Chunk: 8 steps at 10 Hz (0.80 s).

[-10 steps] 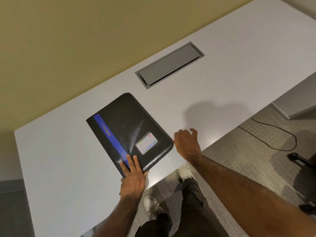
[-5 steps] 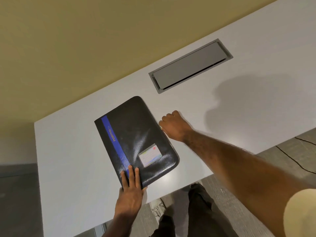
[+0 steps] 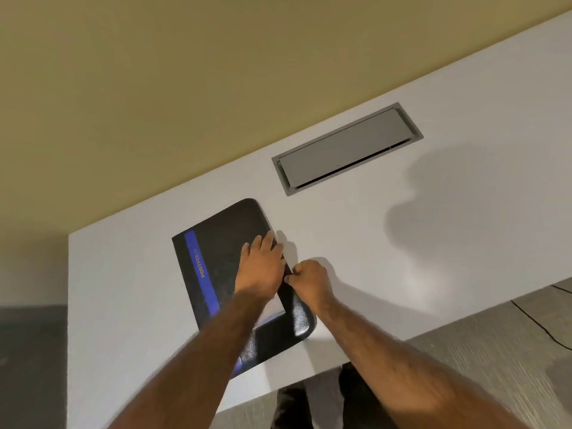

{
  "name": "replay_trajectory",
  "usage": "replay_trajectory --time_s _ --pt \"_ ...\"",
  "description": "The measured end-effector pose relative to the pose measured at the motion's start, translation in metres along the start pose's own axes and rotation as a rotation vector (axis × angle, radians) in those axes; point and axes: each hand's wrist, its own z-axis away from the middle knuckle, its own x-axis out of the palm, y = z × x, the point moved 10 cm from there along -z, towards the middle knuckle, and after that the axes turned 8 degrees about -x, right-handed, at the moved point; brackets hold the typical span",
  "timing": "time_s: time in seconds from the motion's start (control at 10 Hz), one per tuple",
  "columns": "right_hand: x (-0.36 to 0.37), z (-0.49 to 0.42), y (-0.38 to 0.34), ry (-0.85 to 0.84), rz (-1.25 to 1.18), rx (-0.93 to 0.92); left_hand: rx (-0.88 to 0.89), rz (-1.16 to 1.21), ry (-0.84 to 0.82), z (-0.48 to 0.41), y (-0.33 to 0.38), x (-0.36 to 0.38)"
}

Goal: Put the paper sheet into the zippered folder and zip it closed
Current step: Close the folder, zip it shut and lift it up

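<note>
A black zippered folder (image 3: 216,252) with a blue stripe lies flat and closed on the white table (image 3: 123,305). My left hand (image 3: 261,267) presses flat on its cover, fingers reaching the right edge. My right hand (image 3: 309,280) is curled at that same right edge, fingertips pinched together on the folder's rim, where the zipper runs; the pull itself is too small to make out. No paper sheet is visible anywhere.
A grey recessed cable hatch (image 3: 346,148) sits in the table behind the folder. A yellow wall rises beyond the table's far edge. A thin black cable (image 3: 538,323) lies on the carpet at right. My legs show under the table's near edge.
My left hand slid from the folder's near corner up onto the cover. My right hand came back along the right edge and closed its fingertips on it.
</note>
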Motion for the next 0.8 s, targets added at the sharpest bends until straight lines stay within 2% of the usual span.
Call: replay_trajectory --time_s 0.2,0.4,0.8 --pt "0.007 0.007 -0.005 0.011 -0.038 0.113 0.002 -0.25 -0.119 -0.042 0.022 -0.006" --pt "0.008 0.004 0.003 0.007 -0.123 0.191 0.077 -0.332 -0.14 -0.045 0.028 -0.002" --pt "-0.003 0.023 -0.017 0.029 -0.226 0.11 -0.062 -0.496 -0.256 -0.054 0.045 0.019"
